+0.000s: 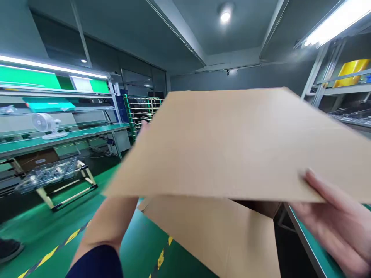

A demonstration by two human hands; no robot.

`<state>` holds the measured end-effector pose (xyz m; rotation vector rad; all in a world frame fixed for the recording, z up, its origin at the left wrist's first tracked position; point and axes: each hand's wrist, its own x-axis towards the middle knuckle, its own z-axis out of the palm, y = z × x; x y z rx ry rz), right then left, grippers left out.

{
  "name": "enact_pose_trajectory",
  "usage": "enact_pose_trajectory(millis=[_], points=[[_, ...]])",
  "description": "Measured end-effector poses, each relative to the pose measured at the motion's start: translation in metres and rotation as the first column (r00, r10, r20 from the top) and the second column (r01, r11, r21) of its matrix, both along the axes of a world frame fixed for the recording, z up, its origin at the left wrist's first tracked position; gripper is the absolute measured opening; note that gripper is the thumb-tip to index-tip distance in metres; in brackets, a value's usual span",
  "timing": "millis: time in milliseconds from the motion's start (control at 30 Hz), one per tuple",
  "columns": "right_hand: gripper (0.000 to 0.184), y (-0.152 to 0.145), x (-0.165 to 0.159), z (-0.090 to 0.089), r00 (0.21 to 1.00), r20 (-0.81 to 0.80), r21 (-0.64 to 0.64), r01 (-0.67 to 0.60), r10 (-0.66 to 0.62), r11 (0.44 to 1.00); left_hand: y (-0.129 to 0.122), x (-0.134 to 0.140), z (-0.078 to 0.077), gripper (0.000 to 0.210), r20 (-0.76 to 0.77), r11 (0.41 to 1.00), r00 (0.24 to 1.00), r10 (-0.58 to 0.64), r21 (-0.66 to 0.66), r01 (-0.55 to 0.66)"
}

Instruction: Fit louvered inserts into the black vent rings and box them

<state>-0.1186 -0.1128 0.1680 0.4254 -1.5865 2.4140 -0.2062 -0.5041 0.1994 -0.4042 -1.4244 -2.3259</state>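
A large flat cardboard sheet [226, 143] spreads across the middle of the view, held up in front of me. My right hand [339, 224] grips its near right edge, thumb on top and fingers underneath. My left arm reaches under the sheet to its far left edge, where a bit of my left hand [144, 125] shows; most of that hand is hidden behind the cardboard. Beneath the sheet is more brown cardboard [220, 235], which looks like the side of a box with a dark gap at its upper right.
On the left, a green-topped workbench [84, 132] carries a white fan [46, 124]. A low pipe-frame rack [72, 189] holds clear plastic-looking items. A wire rack [145, 110] stands farther back. A bench edge [307, 243] runs along the right. A shoe [10, 249] shows at lower left.
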Motion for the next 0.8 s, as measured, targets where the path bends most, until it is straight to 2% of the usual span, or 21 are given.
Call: enact_pose_trajectory(millis=[67,100,133,233,333,400,500,600,700,800], points=[[0.035,-0.027,-0.019,0.022,0.975,0.194,-0.261,-0.058,0.111,0.964,-0.017,0.001,0.01,0.072,-0.084,0.998,0.995,0.059,0.032,-0.057],[0.036,-0.04,-0.026,0.032,0.949,0.258,-0.367,-0.078,0.182,0.927,-0.02,-0.001,0.01,0.078,-0.094,0.996,0.992,0.083,0.045,-0.079],[0.035,-0.052,-0.034,0.041,0.923,0.297,-0.436,-0.097,0.245,0.895,-0.022,-0.006,0.007,0.074,-0.094,0.993,0.989,0.111,0.052,-0.106],[0.031,-0.075,-0.053,0.057,0.905,0.312,-0.442,-0.132,0.29,0.887,-0.016,-0.026,-0.018,0.037,-0.046,0.987,0.986,0.161,0.006,-0.161],[0.025,-0.088,-0.074,0.058,0.894,0.348,-0.411,-0.126,0.283,0.903,-0.003,-0.045,-0.049,0.029,0.014,0.983,0.991,0.135,-0.13,-0.132],[0.02,-0.097,-0.09,0.053,0.881,0.363,-0.42,-0.137,0.305,0.897,0.005,-0.054,-0.064,0.028,0.046,0.974,0.99,0.137,-0.189,-0.126],[0.014,-0.115,-0.114,0.037,0.873,0.351,-0.466,-0.15,0.337,0.872,0.013,-0.062,-0.075,0.029,0.059,0.966,0.985,0.162,-0.215,-0.146],[0.014,-0.135,-0.138,0.011,0.866,0.354,-0.509,-0.138,0.352,0.85,0.015,-0.067,-0.079,0.026,0.051,0.955,0.974,0.22,-0.218,-0.204],[0.013,-0.147,-0.162,-0.02,0.826,0.443,-0.52,-0.079,0.348,0.85,0.01,-0.07,-0.086,0.024,0.044,0.941,0.963,0.265,-0.231,-0.249],[0.018,-0.151,-0.188,-0.041,0.783,0.53,-0.523,0.0,0.325,0.853,0.003,-0.072,-0.094,0.023,0.039,0.911,0.946,0.322,-0.286,-0.298]])
